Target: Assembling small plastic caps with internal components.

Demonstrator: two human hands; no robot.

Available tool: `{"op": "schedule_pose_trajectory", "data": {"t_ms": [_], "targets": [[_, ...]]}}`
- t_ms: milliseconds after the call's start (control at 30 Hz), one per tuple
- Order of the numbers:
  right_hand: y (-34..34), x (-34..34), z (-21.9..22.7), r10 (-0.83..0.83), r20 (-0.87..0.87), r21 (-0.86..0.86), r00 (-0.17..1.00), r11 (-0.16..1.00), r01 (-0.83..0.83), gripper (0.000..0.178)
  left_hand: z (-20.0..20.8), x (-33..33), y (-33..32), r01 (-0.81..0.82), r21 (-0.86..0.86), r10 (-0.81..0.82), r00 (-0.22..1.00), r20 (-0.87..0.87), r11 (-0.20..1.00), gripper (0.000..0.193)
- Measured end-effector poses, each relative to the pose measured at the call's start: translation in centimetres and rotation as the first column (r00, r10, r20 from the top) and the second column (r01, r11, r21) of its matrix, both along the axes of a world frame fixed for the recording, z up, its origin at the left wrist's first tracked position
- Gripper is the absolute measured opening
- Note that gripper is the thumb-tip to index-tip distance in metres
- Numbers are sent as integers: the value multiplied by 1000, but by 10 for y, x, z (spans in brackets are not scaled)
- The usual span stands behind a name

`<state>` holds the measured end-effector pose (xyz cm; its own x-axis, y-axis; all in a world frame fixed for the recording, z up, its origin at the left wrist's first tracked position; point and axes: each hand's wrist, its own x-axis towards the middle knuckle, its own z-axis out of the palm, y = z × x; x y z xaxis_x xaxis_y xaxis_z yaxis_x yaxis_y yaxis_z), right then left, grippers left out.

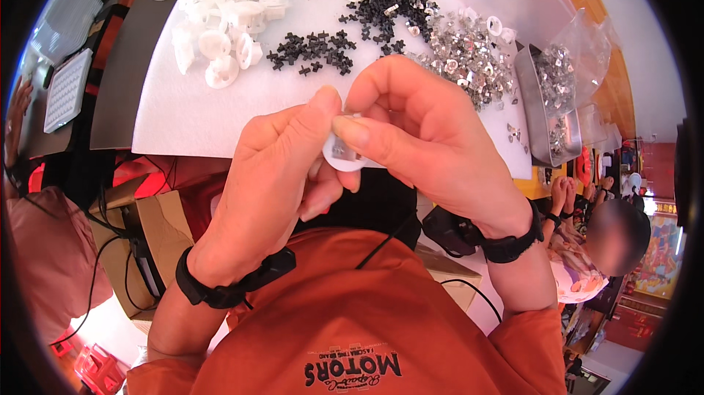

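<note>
Over the near edge of the white work sheet, my two hands meet at a small white round plastic part (343,163). My left hand (277,157) grips it from the left, thumb up, with its other fingers curled beneath. Thumb and bent forefinger of my right hand (425,127) pinch at its upper side. A greyish, metal-looking bit shows in the part's middle; my fingertips cover the rest. Beyond my hands lie loose black cross-shaped pieces (314,52), with a denser heap of them (392,6) farther back. Small shiny metal clips (469,58) are piled behind my right hand.
White plastic parts (220,21) are heaped at the sheet's far left. A metal tray (539,120) of clips and a clear plastic bag (590,50) stand at the right. A white gridded tray (68,92) lies far left. Other people sit at both sides. An open cardboard box (165,226) is below left.
</note>
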<state>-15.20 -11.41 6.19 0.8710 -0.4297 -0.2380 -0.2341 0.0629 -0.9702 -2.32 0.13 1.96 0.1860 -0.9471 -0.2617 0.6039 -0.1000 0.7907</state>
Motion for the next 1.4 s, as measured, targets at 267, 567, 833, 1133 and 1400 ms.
{"op": "schedule_pose_trajectory", "data": {"t_ms": [267,567,833,1133,1400], "targets": [[1,-13,-18,-4,128,-311,992,949,44,18,3,2,-5,19,-73,-5,982,191,997,39],[9,-12,-2,-45,17,-333,999,942,48,12,9,3,2,73,-34,-60,958,281,997,32],[11,-16,-9,-67,44,-447,997,891,80,12,5,-4,-1,63,-84,-17,887,462,994,28],[11,-20,-15,-63,59,-493,996,866,84,11,7,-6,-1,71,-38,-47,892,449,997,28],[10,-26,-14,13,44,-387,999,922,5,14,15,4,5,205,50,-211,950,228,977,25]]}}
